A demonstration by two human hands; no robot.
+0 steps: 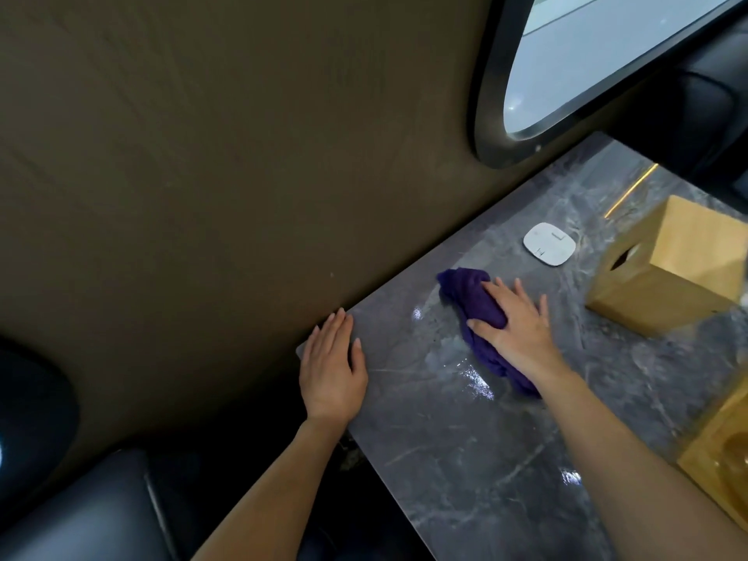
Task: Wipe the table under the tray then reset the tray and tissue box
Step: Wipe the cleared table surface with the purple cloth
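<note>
A dark grey marble table [465,459] runs from the centre to the lower right. My right hand [514,321] presses flat on a purple cloth [471,293] bunched on the table's far part; wet streaks shine beside it. My left hand [332,366] lies flat, fingers together, on the table's left corner and holds nothing. A wooden tissue box [664,273] stands at the right, its slot facing left. A wooden tray [720,459] shows partly at the right edge, cut off by the frame.
A white rounded-square pad [549,244] lies on the table behind the cloth. A brown wall [202,176] borders the table's left side, with an oval window [587,62] above. Dark leather seats [81,520] sit at the lower left.
</note>
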